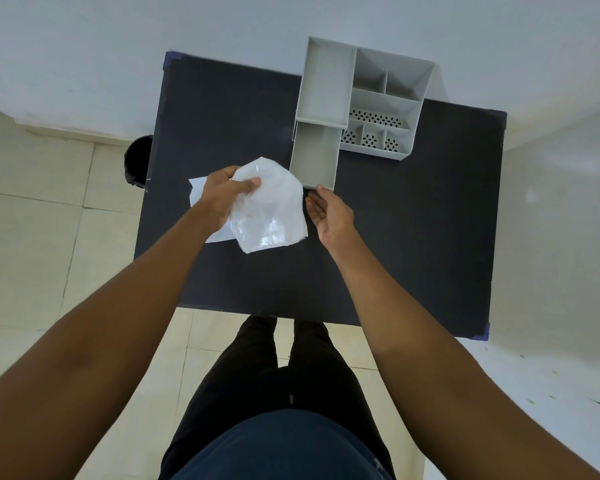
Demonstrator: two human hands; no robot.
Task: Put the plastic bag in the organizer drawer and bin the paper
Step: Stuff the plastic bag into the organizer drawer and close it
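Note:
My left hand pinches a crumpled clear plastic bag and holds it just above the dark table. A white sheet of paper lies flat on the table under that hand and the bag, mostly hidden. The grey organizer stands at the table's far side with its drawer pulled out toward me and nothing inside it. My right hand is at the drawer's front edge, fingertips touching it, palm turned up and fingers apart.
A black bin stands on the tiled floor off the table's left edge, partly hidden by the tabletop. A white wall runs behind the table. My legs are at the table's near edge.

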